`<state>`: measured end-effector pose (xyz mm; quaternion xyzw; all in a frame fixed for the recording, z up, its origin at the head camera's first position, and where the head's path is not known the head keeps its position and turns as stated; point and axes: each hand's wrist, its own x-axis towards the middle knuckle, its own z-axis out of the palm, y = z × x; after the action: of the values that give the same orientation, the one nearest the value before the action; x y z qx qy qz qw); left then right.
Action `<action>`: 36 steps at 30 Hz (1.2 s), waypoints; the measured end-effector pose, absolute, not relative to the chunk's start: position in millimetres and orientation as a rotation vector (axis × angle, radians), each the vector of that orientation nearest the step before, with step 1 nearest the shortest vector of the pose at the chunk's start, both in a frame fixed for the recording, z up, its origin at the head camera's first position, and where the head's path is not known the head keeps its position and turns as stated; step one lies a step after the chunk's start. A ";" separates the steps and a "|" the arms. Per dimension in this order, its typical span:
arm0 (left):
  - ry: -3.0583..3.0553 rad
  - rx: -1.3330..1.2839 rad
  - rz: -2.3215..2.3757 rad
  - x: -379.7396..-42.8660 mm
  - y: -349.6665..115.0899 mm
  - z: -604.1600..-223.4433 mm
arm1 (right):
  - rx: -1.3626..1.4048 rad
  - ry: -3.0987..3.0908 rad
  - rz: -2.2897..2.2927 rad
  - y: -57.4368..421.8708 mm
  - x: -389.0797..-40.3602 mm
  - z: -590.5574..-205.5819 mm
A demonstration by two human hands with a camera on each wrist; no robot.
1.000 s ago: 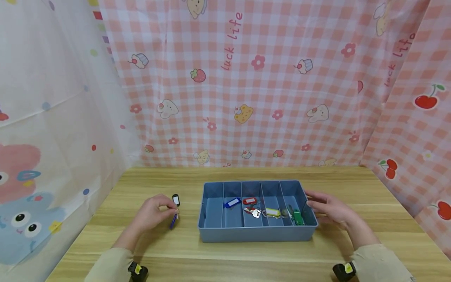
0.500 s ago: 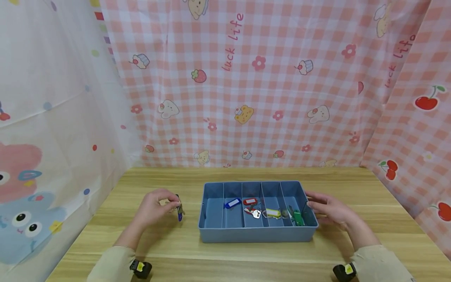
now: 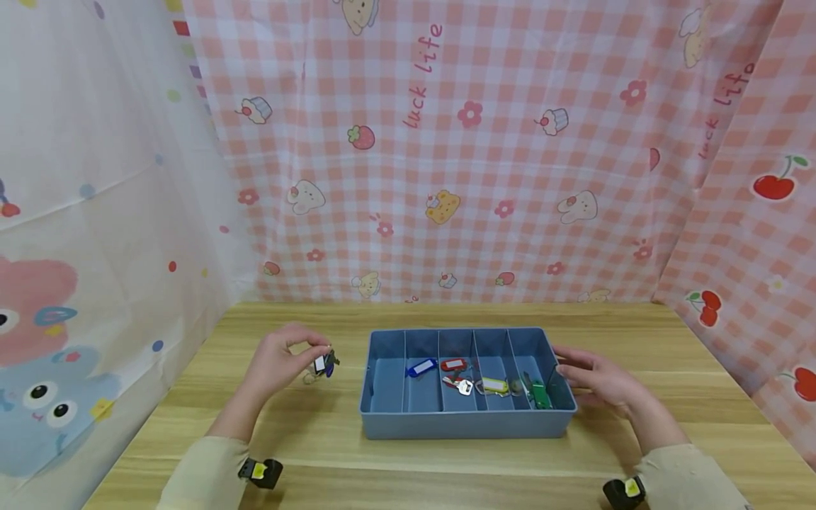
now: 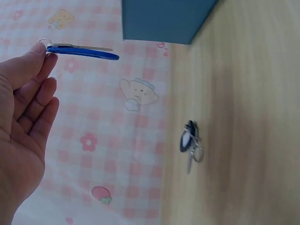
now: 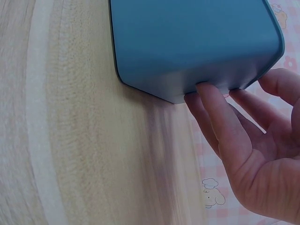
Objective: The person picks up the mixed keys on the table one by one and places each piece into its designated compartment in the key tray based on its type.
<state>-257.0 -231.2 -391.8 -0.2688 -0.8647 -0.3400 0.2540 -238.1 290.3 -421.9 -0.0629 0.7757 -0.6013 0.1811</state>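
Note:
My left hand (image 3: 287, 358) pinches the ring of a blue key tag (image 4: 84, 52) between thumb and index finger. A key hangs alongside that tag, above the table. Below it on the wood lies a black key tag (image 4: 186, 139) with a white label, a ring and a key; in the head view the held tag partly covers it. The fingertips of my right hand (image 5: 262, 145) touch the right end of a blue-grey divided box (image 3: 465, 425). Inside the box are a blue tag (image 3: 422, 367), red tags with keys (image 3: 454, 365), a yellow tag (image 3: 494, 384) and a green tag (image 3: 540, 394).
The wooden table (image 3: 408, 474) ends at a pink checked cloth (image 3: 472, 156) behind. A white printed cloth (image 3: 115, 212) hangs on the left side. Upright dividers split the box into several compartments.
My left hand has lifted the blue key tag off the table, up and slightly right. The black tag stays on the table. My right hand keeps its place at the box.

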 end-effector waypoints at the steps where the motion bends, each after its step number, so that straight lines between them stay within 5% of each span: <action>1: -2.354 -0.721 -0.924 -256.5 -229.9 -389.8 | -0.177 2.189 -1.698 290.3 -238.0 -421.7; 36: -2.277 -0.875 -1.060 -261.3 -175.7 -358.4 | -0.161 2.190 -1.696 290.2 -238.5 -421.4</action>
<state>-261.3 -175.7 -358.4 -0.3195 -0.8313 -0.3871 0.2386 -238.5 290.2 -421.4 -0.0572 0.7759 -0.6011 0.1824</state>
